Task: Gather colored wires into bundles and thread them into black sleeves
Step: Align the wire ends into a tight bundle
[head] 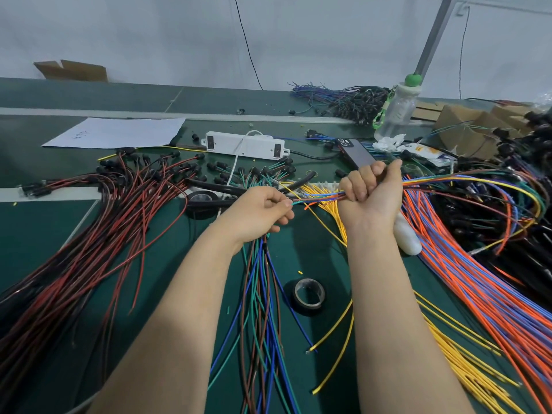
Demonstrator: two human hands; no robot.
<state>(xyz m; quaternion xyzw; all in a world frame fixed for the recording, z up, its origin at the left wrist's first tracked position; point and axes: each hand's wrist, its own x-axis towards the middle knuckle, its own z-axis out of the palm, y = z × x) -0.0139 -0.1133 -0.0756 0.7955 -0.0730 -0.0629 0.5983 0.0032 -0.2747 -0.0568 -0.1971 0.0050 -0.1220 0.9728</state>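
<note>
My right hand grips a bundle of coloured wires that loops away to the right. The short ends of that bundle stick out to the left of my fist, and my left hand pinches their tips. Below my left hand hang several blue, green and brown wires; whether it holds them I cannot tell. Black sleeve pieces lie just beyond my hands. Loose yellow wires and orange and blue wires lie fanned out on the right.
Red and black leads with black plugs cover the left of the green table. Two black tape rolls, a white power strip, a phone, a paper sheet, a bottle and cardboard boxes lie around.
</note>
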